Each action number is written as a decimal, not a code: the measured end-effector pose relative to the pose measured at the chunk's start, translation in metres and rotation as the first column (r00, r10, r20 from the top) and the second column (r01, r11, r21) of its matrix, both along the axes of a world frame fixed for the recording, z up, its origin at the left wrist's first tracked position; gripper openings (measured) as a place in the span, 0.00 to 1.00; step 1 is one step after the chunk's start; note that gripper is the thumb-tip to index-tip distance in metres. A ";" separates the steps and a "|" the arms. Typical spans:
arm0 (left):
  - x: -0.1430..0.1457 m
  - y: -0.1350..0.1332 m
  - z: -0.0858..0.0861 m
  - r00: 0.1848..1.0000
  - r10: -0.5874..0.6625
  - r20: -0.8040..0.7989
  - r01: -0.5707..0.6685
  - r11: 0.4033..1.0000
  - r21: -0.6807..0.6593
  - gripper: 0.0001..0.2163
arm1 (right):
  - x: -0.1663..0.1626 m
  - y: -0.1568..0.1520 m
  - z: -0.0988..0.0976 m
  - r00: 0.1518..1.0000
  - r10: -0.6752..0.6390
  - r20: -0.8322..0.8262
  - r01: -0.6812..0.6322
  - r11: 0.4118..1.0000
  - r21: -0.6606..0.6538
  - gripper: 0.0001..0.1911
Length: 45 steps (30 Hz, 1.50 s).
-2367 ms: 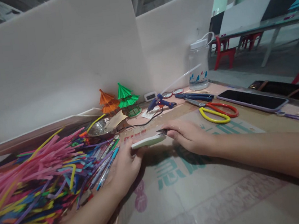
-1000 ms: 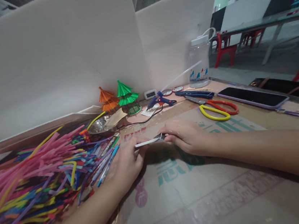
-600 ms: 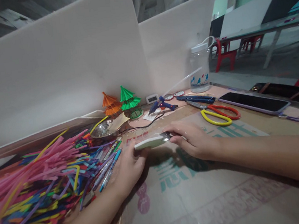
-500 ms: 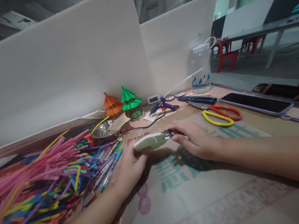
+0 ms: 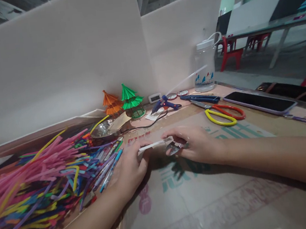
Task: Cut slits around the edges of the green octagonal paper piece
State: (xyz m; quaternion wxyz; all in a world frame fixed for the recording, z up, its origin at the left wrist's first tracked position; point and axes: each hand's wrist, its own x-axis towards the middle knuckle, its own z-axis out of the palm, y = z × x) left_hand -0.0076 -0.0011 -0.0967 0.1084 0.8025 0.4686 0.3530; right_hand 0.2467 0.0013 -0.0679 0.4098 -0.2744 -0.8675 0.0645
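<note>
My left hand (image 5: 133,166) is closed on a flat, thin piece with a white edge (image 5: 151,145), now seen nearly edge-on. Its far end reaches toward my right hand (image 5: 191,143), which is curled with its fingers bent. Between those fingers sits a small shiny silver metal piece (image 5: 174,148); its exact kind is not clear. It is close to the tip of the white-edged piece, and I cannot tell whether the two touch. Both hands are above a printed plastic-covered sheet (image 5: 197,205).
Pink and multicoloured pipe cleaners (image 5: 37,169) pile up at left, beside several pens (image 5: 111,169). Behind are a metal bowl (image 5: 99,131), orange (image 5: 112,104) and green (image 5: 131,101) pagoda models, a glue gun (image 5: 165,104), scissors (image 5: 221,116), a phone (image 5: 260,102) and a water bottle (image 5: 203,65).
The flat piece has turned from showing its pale green face to nearly edge-on. My right hand has curled more, and the silver piece has swung lower, with more of it showing.
</note>
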 end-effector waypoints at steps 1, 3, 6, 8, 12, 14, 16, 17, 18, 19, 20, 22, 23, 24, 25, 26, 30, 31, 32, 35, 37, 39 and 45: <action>0.000 0.000 0.001 1.000 0.003 -0.013 -0.004 1.000 -0.005 0.09 | 0.000 0.000 -0.001 1.000 -0.002 0.019 0.001 1.000 0.018 0.14; 0.000 -0.001 0.002 0.999 0.006 -0.049 -0.006 1.000 -0.005 0.10 | 0.000 0.002 -0.002 0.999 -0.012 0.037 0.011 0.999 0.036 0.13; 0.001 -0.004 0.003 0.993 0.014 -0.113 -0.014 1.000 -0.002 0.11 | 0.000 0.003 -0.002 1.000 -0.003 0.023 0.002 0.999 0.053 0.13; 0.001 -0.004 0.003 0.991 0.030 -0.132 -0.032 0.999 -0.015 0.10 | 0.001 0.004 -0.001 1.000 0.013 0.015 -0.014 0.998 0.069 0.14; 0.002 -0.004 0.004 0.988 0.049 -0.148 -0.056 0.997 -0.046 0.10 | 0.002 0.005 0.003 1.000 0.001 0.019 -0.004 0.992 0.124 0.14; 0.003 -0.005 0.005 0.985 0.044 -0.165 -0.052 0.998 -0.047 0.10 | 0.002 0.005 0.004 0.999 -0.009 0.046 0.002 0.988 0.156 0.14; 0.003 -0.006 0.007 0.982 0.035 -0.187 -0.043 0.998 -0.039 0.11 | 0.002 0.006 0.005 0.997 -0.009 0.083 -0.005 0.985 0.172 0.13; 0.003 -0.006 0.007 0.980 0.034 -0.194 -0.042 0.998 -0.036 0.11 | 0.002 0.006 0.005 0.996 -0.011 0.093 -0.005 0.986 0.165 0.12; 0.003 -0.006 0.008 0.980 0.037 -0.197 -0.045 0.998 -0.037 0.11 | 0.003 0.006 0.004 0.995 -0.014 0.097 0.000 0.989 0.147 0.12; 0.003 -0.006 0.008 0.980 0.043 -0.194 -0.052 0.998 -0.042 0.11 | 0.003 0.006 0.004 0.996 -0.021 0.090 0.010 0.992 0.123 0.12; 0.003 -0.007 0.009 0.981 0.052 -0.184 -0.062 0.997 -0.048 0.11 | 0.004 0.007 0.003 0.996 -0.031 0.078 0.023 0.995 0.097 0.12; 0.004 -0.006 0.009 0.985 0.067 -0.157 -0.076 0.996 -0.055 0.10 | 0.006 0.008 0.000 0.997 -0.040 0.061 0.037 0.998 0.058 0.14; 0.004 -0.006 0.009 0.987 0.065 -0.148 -0.074 0.996 -0.057 0.10 | 0.007 0.008 -0.001 0.997 -0.041 0.058 0.038 0.998 0.049 0.14; 0.004 -0.006 0.009 0.988 0.059 -0.143 -0.068 0.996 -0.056 0.10 | 0.007 0.009 -0.002 0.998 -0.039 0.056 0.036 0.998 0.047 0.15; 0.004 -0.006 0.009 0.988 0.052 -0.144 -0.060 0.997 -0.052 0.10 | 0.007 0.009 -0.003 0.998 -0.037 0.054 0.034 0.998 0.050 0.16; 0.003 -0.005 0.008 0.988 0.046 -0.149 -0.054 0.997 -0.048 0.10 | 0.007 0.009 -0.004 0.998 -0.035 0.052 0.032 0.998 0.054 0.16; -0.001 -0.002 0.004 0.986 0.023 -0.163 -0.026 1.000 -0.014 0.12 | 0.005 0.008 -0.006 0.999 -0.004 0.037 0.002 0.998 0.057 0.08; -0.002 -0.001 0.002 0.987 0.013 -0.161 -0.014 1.000 -0.007 0.13 | 0.005 0.008 -0.006 0.999 0.010 0.032 -0.011 0.998 0.054 0.08; -0.003 0.000 0.001 0.988 -0.001 -0.157 0.002 1.000 0.003 0.14 | 0.005 0.008 -0.005 0.999 0.023 0.027 -0.024 0.998 0.053 0.08; -0.005 0.002 -0.001 0.989 -0.038 -0.141 0.043 0.998 0.037 0.16 | 0.006 0.008 -0.005 0.999 0.036 0.023 -0.037 0.998 0.053 0.09; -0.005 0.003 -0.001 0.989 -0.050 -0.139 0.057 0.997 0.051 0.16 | 0.006 0.009 -0.005 0.999 0.033 0.022 -0.034 0.998 0.047 0.10; -0.004 0.003 0.000 0.988 -0.049 -0.145 0.057 0.997 0.052 0.16 | 0.006 0.008 -0.004 0.999 0.032 0.020 -0.033 0.999 0.035 0.11; -0.003 0.003 0.001 0.987 -0.044 -0.158 0.051 0.998 0.043 0.16 | 0.003 0.005 -0.003 0.995 0.099 0.003 -0.099 0.993 0.059 0.16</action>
